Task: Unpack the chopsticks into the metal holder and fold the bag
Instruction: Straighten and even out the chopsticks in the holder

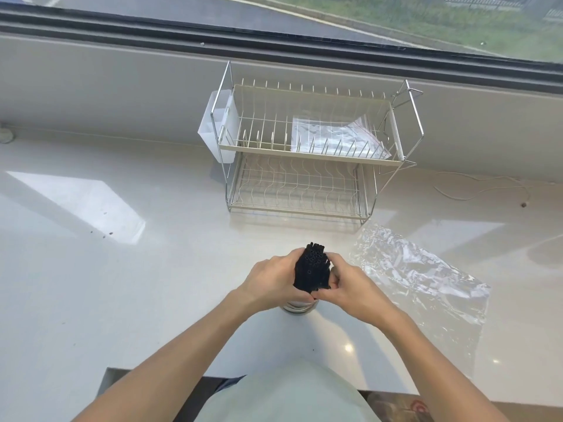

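Chopsticks (312,271) are out of the bag — a black bundle is gripped from both sides over the metal holder (300,309), whose rim just shows under the hands. Left hand (272,283) is curled round the bundle's left side; right hand (350,287) pinches it low on the right. Whether the tips are already seated inside the holder cannot be told, since they are hidden. Unpacking is judged nearly done. Bag (426,278) is seen lying flat and crinkled on the counter (122,284), to the right of the hands — folding is not yet begun.
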